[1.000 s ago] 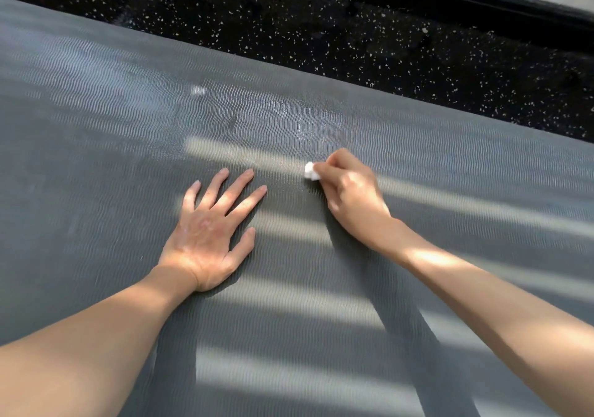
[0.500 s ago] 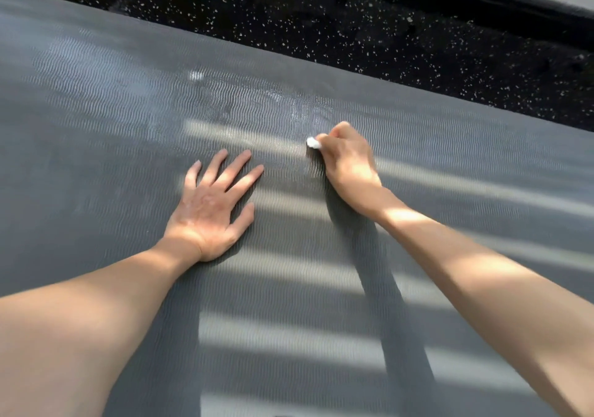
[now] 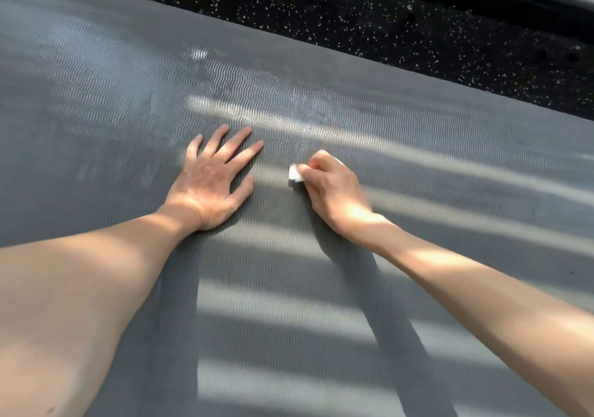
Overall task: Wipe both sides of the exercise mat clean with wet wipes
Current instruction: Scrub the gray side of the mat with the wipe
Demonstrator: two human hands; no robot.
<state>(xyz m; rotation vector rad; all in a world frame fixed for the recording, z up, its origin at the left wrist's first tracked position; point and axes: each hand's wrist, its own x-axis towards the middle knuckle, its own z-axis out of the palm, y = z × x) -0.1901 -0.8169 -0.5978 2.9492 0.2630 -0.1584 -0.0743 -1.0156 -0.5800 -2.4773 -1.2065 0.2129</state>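
The left hand (image 3: 209,185) is lying flat, fingers released, bracing the mat (image 3: 450,159) while the right hand (image 3: 334,191) is pinching a wet wipe (image 3: 295,173) against it.

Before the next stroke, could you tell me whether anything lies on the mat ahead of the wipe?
Nothing visible does: the mat beyond the wipe in the right hand is bare, and the left hand lies flat beside it.

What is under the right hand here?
A small white wipe sticks out past the right hand, pressed on the grey mat. The rest of the wipe is covered by the fingers.
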